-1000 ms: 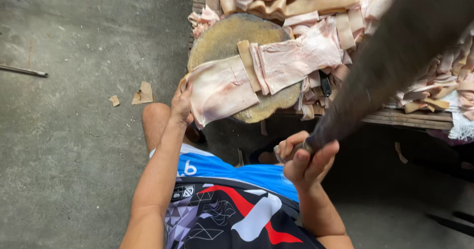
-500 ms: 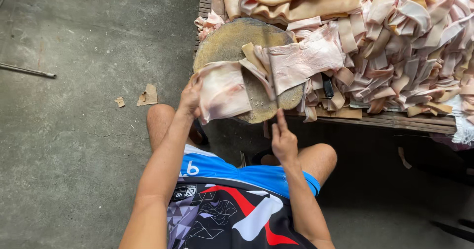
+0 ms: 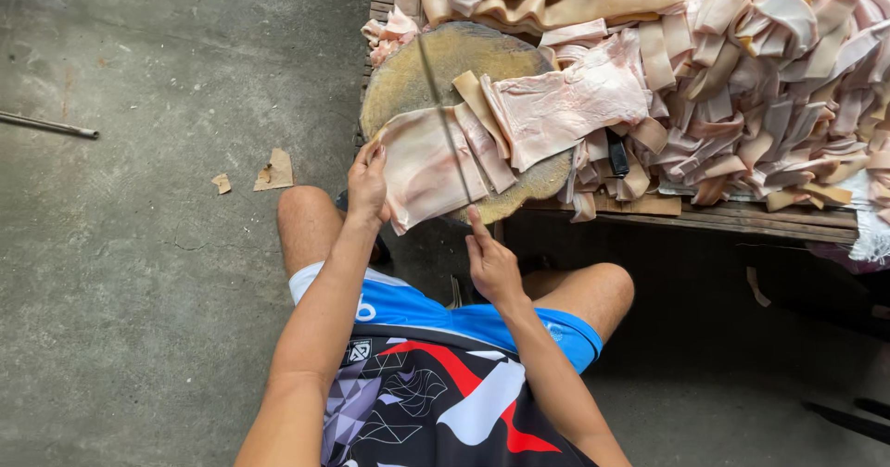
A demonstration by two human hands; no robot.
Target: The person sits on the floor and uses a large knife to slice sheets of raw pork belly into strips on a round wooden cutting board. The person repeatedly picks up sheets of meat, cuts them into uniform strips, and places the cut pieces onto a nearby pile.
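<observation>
Pork skin (image 3: 422, 166) overhangs our chopping block's (image 3: 417, 69) near edge, left hand (image 3: 368, 184) gripping it, right hand (image 3: 491, 258) gripping the knife (image 3: 443, 115) mid-cut, heap (image 3: 760, 87) uncut.

Views: one only, head-worn, so nothing shared with a second camera.
Position: above the seated person, over the lap and knees.
Direction: steeply downward and slightly forward, toward the round chopping block (image 3: 436, 78) at the edge of the wooden table (image 3: 742, 215).
Nearness: close (forearms run in from the bottom edge); left hand (image 3: 368, 184) and right hand (image 3: 491, 261) mid-frame, block and pale strips (image 3: 769, 87) just beyond.
Left part: bare concrete floor (image 3: 139, 272), farther below.
Top and right edges: table and strip pile cut off by the frame.
</observation>
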